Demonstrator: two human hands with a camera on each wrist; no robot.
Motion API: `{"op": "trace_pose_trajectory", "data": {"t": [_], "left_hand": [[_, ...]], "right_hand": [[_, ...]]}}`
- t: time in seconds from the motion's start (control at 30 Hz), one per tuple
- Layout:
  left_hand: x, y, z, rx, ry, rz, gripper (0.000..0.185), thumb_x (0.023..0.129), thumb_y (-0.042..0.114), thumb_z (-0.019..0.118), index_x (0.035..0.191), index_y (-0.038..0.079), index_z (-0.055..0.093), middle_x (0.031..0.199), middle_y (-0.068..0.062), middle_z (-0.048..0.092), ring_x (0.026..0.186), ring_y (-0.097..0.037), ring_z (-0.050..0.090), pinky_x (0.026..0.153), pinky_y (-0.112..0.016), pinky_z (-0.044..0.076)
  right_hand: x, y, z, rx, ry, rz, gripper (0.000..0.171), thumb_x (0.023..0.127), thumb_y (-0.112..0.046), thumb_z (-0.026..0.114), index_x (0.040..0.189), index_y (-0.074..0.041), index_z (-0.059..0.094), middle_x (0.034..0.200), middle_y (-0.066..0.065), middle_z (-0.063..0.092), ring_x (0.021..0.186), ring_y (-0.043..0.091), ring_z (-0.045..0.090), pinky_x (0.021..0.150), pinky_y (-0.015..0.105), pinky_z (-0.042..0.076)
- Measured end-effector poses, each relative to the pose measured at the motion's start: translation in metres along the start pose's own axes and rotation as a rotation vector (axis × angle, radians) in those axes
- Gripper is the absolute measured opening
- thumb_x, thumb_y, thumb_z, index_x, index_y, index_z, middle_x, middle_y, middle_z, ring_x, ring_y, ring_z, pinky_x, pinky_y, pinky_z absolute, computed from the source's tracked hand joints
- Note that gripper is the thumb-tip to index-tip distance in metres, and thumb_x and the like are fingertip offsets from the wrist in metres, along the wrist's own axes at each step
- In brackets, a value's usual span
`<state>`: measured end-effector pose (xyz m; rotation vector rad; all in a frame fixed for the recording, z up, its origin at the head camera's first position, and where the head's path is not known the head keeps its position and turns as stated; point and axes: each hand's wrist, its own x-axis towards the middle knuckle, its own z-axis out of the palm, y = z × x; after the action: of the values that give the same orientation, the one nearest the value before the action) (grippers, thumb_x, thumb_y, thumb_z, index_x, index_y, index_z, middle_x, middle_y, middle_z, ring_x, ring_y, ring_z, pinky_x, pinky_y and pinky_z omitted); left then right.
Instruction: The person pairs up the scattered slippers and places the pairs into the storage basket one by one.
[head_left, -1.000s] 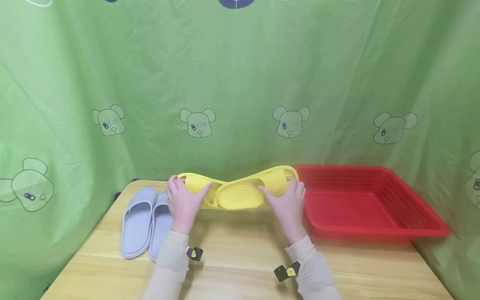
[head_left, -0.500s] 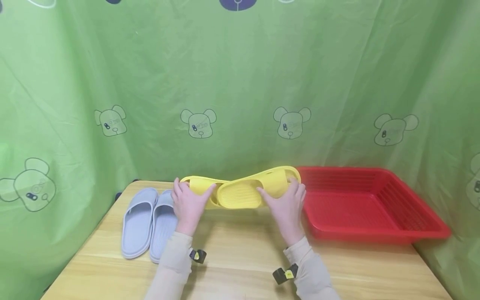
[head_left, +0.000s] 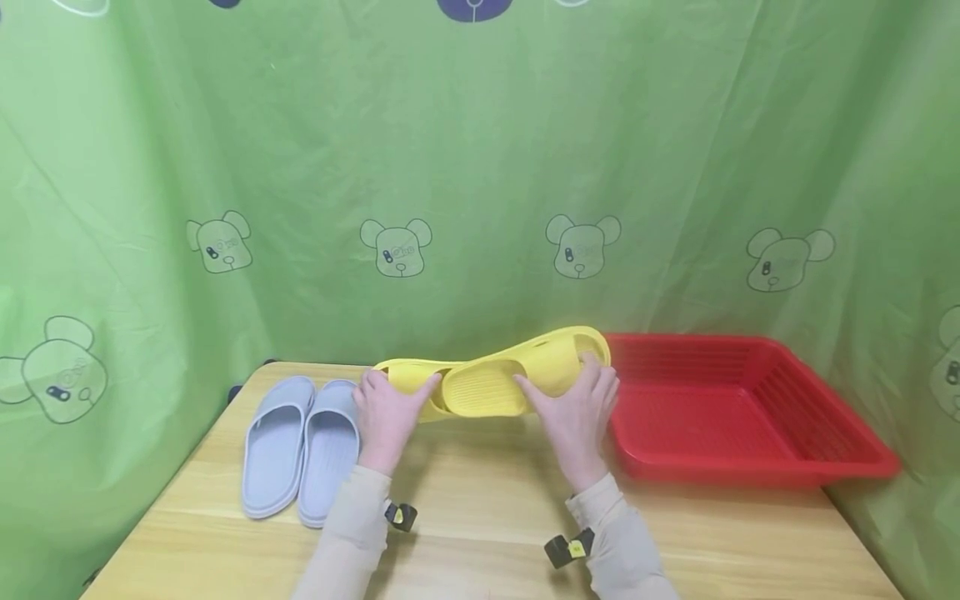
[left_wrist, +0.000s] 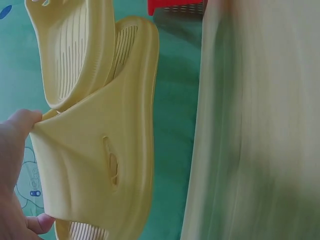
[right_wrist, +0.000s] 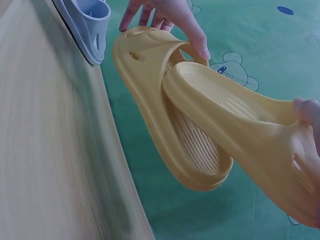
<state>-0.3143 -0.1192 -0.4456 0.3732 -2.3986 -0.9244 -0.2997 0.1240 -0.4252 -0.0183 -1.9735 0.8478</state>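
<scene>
Two yellow slippers are held up over the back of the table, the heel of one overlapping the other. My left hand (head_left: 390, 417) grips the left yellow slipper (head_left: 408, 377) around its strap, thumb on the near side. At the strap of the right yellow slipper (head_left: 551, 362), my right hand (head_left: 576, 412) has its thumb on the near edge and its fingers at the toe end. In the right wrist view the right slipper's heel lies over the left slipper's footbed (right_wrist: 192, 142). The left wrist view shows the left slipper's strap (left_wrist: 85, 160) up close.
A pair of grey-blue slippers (head_left: 277, 450) stands on the wooden table (head_left: 480, 508) at the left, close to my left hand. To the right sits a red plastic basket (head_left: 712, 467), near my right hand. Behind the table hangs a green curtain (head_left: 480, 150) with bear prints.
My left hand has shifted a little to the right with its slipper, so more of the grey-blue pair shows. The right slipper's toe end has moved slightly right and up.
</scene>
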Motion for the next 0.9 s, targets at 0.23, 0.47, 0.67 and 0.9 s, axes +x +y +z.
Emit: {"op": "trace_pose_trajectory", "data": {"t": [0.23, 0.47, 0.67, 0.9], "left_hand": [[-0.002, 0.001, 0.003, 0.023, -0.038, -0.008, 0.110, 0.065, 0.085, 0.062, 0.125, -0.005, 0.041, 0.113, -0.020, 0.050, 0.104, -0.035, 0.044, 0.085, -0.046, 0.047], [-0.003, -0.001, 0.003, 0.031, -0.052, -0.024, 0.111, 0.065, 0.084, 0.062, 0.125, -0.007, 0.040, 0.114, -0.022, 0.050, 0.106, -0.037, 0.045, 0.086, -0.047, 0.047], [-0.002, -0.003, 0.002, 0.048, -0.055, -0.020, 0.111, 0.066, 0.084, 0.062, 0.123, -0.008, 0.040, 0.111, -0.024, 0.051, 0.104, -0.038, 0.046, 0.085, -0.047, 0.046], [-0.001, -0.004, 0.001, 0.079, -0.004, 0.047, 0.103, 0.068, 0.078, 0.065, 0.115, -0.011, 0.043, 0.101, -0.025, 0.052, 0.097, -0.041, 0.048, 0.083, -0.046, 0.042]], "right_hand": [[0.000, -0.003, -0.003, -0.041, -0.008, -0.019, 0.098, 0.054, -0.057, 0.089, 0.122, -0.001, 0.049, 0.102, 0.020, 0.046, 0.094, 0.036, 0.043, 0.078, 0.044, 0.036], [-0.005, -0.009, -0.002, -0.083, -0.042, -0.047, 0.096, 0.055, -0.057, 0.088, 0.122, 0.001, 0.048, 0.101, 0.019, 0.046, 0.092, 0.035, 0.042, 0.076, 0.043, 0.035], [-0.009, -0.012, -0.001, -0.102, -0.026, -0.082, 0.096, 0.055, -0.057, 0.088, 0.119, 0.004, 0.050, 0.098, 0.019, 0.047, 0.089, 0.034, 0.043, 0.073, 0.042, 0.035], [-0.012, -0.016, 0.000, -0.120, -0.046, -0.107, 0.094, 0.058, -0.059, 0.086, 0.119, 0.004, 0.051, 0.096, 0.018, 0.048, 0.087, 0.033, 0.043, 0.072, 0.041, 0.034]]}}
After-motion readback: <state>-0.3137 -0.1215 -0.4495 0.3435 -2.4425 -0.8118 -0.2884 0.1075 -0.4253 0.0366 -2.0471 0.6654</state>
